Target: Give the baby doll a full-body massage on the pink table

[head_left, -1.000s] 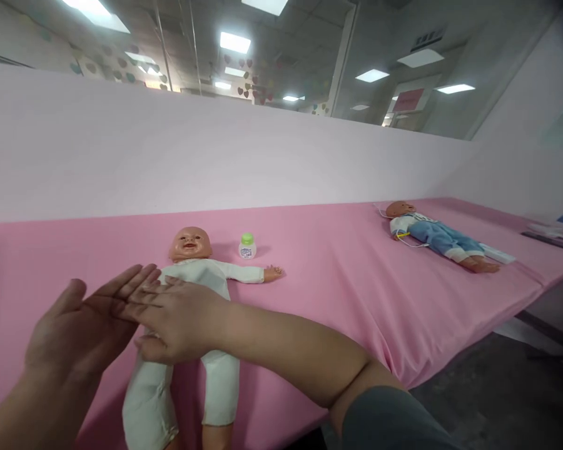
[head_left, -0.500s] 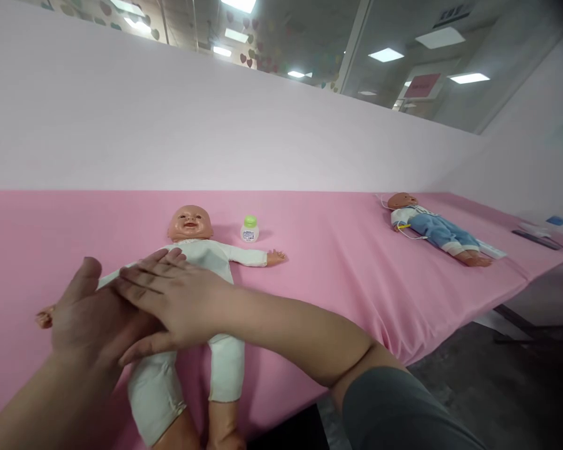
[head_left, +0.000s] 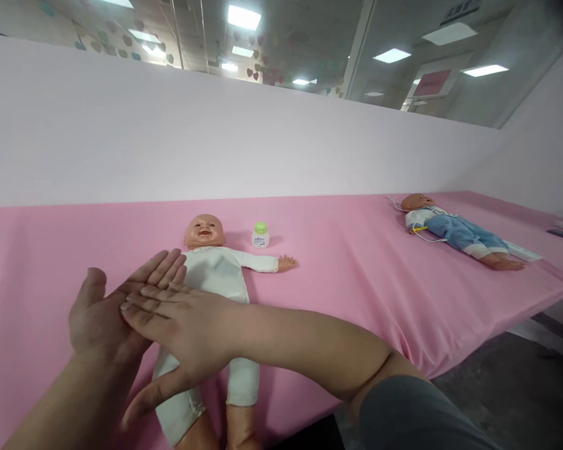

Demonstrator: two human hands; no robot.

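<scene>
My left hand [head_left: 106,319] is palm up with its fingers stretched and thumb apart, above the near doll's left side in the picture. Across its palm and fingers lies my right hand [head_left: 185,328], flat and palm down, with the thumb spread toward me. Neither hand shows an object in it. Beneath them a baby doll [head_left: 216,269] in a white outfit lies on its back, its trunk and one arm partly hidden by my hands. Beside the doll's head stands a small white bottle [head_left: 260,239] with a green cap.
A pink sheet [head_left: 338,262] covers the table. Farther right lies a second doll [head_left: 460,231] in blue trousers, with a thin white tube and a yellow piece at its arm. A white wall [head_left: 263,144] rises behind, with glass above it.
My right hand has slid a little toward me over the left palm, its thumb now spread wider. The whole view has shifted, so the dolls and bottle appear slightly farther right.
</scene>
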